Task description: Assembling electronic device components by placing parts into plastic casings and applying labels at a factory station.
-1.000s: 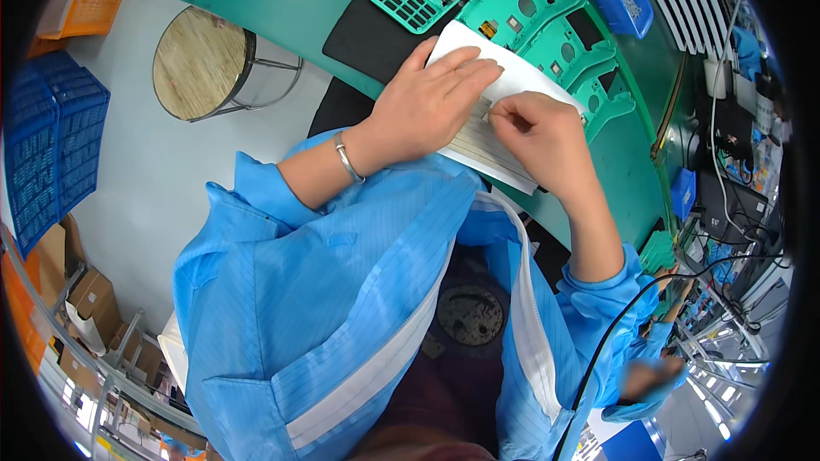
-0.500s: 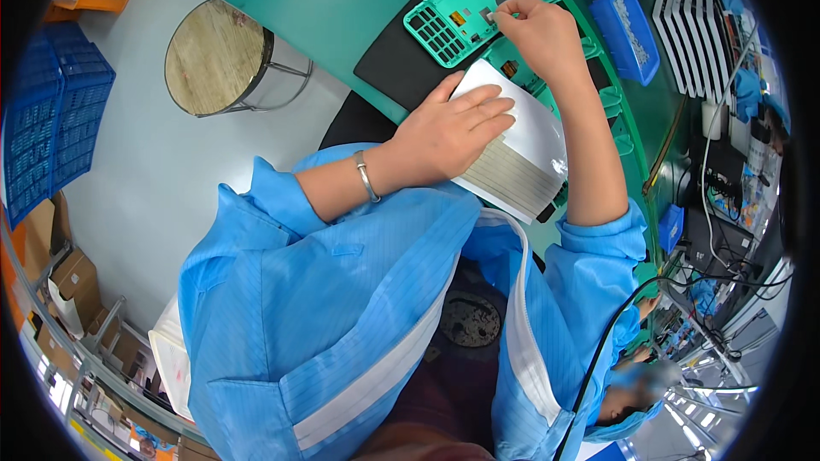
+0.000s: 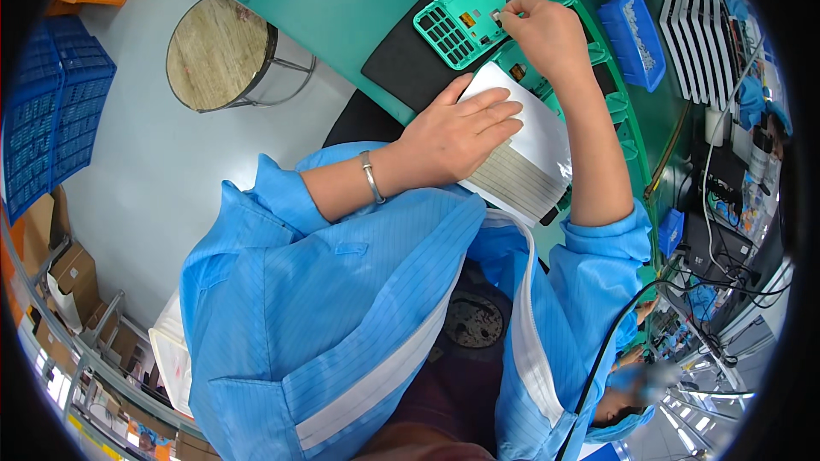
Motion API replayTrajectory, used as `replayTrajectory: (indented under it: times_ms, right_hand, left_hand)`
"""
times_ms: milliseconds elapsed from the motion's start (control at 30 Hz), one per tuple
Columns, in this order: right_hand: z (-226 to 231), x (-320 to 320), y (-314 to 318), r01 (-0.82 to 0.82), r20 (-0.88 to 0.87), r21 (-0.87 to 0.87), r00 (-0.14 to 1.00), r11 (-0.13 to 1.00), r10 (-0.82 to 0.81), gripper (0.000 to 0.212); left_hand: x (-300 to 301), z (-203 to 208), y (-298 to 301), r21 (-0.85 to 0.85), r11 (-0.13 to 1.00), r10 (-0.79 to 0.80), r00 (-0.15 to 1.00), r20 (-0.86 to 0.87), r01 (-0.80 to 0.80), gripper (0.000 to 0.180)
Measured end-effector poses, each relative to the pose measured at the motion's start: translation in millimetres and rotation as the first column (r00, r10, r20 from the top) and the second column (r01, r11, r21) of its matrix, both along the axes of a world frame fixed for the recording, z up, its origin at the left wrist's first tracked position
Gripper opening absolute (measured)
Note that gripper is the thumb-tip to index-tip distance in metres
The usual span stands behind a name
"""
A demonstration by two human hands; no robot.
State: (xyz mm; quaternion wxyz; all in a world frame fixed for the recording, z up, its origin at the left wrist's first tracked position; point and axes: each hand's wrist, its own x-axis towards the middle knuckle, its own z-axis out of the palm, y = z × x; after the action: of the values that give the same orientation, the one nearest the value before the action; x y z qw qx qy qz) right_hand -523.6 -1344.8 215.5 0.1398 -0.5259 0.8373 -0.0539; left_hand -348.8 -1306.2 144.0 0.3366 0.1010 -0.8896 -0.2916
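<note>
My left hand [image 3: 461,132] lies flat, fingers stretched out, on a glossy white sheet [image 3: 547,137] with rows of narrow beige strips on its lower part. The sheet rests over part of a row of green plastic housings. Beyond it is a green plastic housing [image 3: 457,49] with a grid of rectangular openings and small parts inside. My right hand [image 3: 551,38] reaches over that housing, thumb and forefinger pinched together at its inner surface. Something small and dark shows by the fingertips, but what the pinch holds is too small to make out.
A black mat [image 3: 397,64] lies under the housings on the green table [image 3: 316,0]. To the right stand a blue bin [image 3: 630,38] of small pale parts and a row of white panels [image 3: 696,47]. A round stool [image 3: 218,51] and blue crates [image 3: 60,102] are at left.
The view has shifted slightly. My left hand stays flat on the sheet, and my right hand keeps its pinch at the housing, with the fingertips barely moved.
</note>
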Motion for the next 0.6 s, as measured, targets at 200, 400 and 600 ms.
replayTrajectory:
  times_ms: [200, 400, 600]
  right_hand:
    - [-2, 4, -1, -0.018, -0.029, 0.014, 0.999, 1.000, 0.019, 0.021]
    - [-1, 0, 22, 0.051, 0.012, -0.113, 0.999, 0.992, -0.050, 0.023]
    - [19, -13, 125, 0.323, 0.298, -0.337, 0.928, 0.884, -0.226, 0.028]
  left_hand:
    - [3, 2, 1, 0.002, 1.000, 0.001, 1.000, 0.000, -0.001, 0.030]
    - [-3, 5, 3, 0.002, 1.000, -0.017, 1.000, -0.024, 0.017, 0.030]
    - [5, 10, 0, 0.058, 0.997, -0.043, 0.999, 0.027, 0.041, 0.032]
